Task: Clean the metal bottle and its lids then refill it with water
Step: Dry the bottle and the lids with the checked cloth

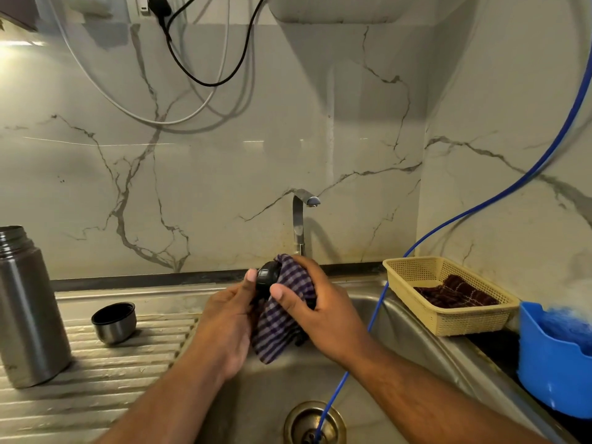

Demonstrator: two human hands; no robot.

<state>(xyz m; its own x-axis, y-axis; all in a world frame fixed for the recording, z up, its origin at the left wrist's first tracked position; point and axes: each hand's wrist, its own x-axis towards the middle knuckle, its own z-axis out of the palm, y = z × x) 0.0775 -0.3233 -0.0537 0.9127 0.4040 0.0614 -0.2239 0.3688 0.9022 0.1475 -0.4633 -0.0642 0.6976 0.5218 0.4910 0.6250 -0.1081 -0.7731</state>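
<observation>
Checked cloth [282, 315], gripped by the right hand [320, 312], wraps one black lid [268, 277] that the left hand [227, 318] pinches above the sink [416, 347]. One blue hose [378, 306] passes under the right forearm. One bottle [27, 315] and one cup lid [114, 322] stand on the drainboard [96, 379].

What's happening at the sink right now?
A person is wiping a small black lid over the sink with a checked cloth: the left hand holds the lid, the right hand grips the cloth around it. The metal bottle stands uncapped on the drainboard, with its cup lid mouth-up beside it. No water shows at the tap.
</observation>
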